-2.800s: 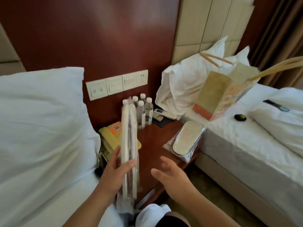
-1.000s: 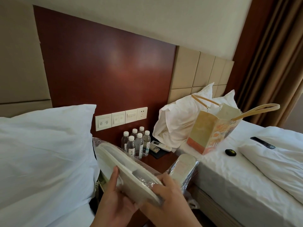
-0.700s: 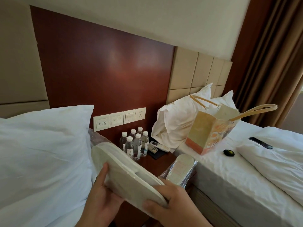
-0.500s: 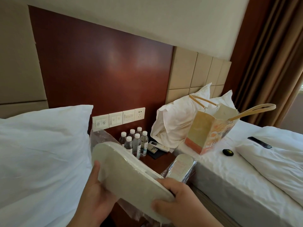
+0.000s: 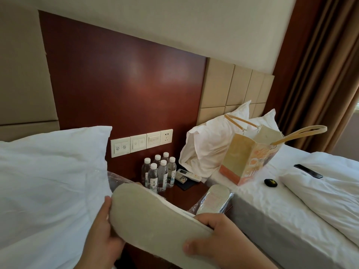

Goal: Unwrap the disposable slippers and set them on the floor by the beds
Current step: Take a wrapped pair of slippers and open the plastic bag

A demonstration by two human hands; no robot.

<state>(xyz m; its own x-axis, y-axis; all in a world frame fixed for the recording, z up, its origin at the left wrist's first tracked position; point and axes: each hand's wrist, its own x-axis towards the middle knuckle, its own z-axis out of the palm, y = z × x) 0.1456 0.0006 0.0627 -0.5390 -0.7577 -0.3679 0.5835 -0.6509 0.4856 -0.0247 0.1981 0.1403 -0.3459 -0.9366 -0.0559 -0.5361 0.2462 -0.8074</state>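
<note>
Holding slippers (image 5: 155, 216) sole-up: left hand (image 5: 103, 235), right hand (image 5: 215, 241), each grip closed tight.

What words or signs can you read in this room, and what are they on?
Water bottles: dark brush characters on the labels, too blurred to read.
Wall switch panel: two round crossed-out signs, meaning unclear; no words legible.
Paper bag: orange pictures, no readable words.
Remote control: buttons too small to read.
Wrapped slippers on the nightstand: faint print, unreadable.
</note>
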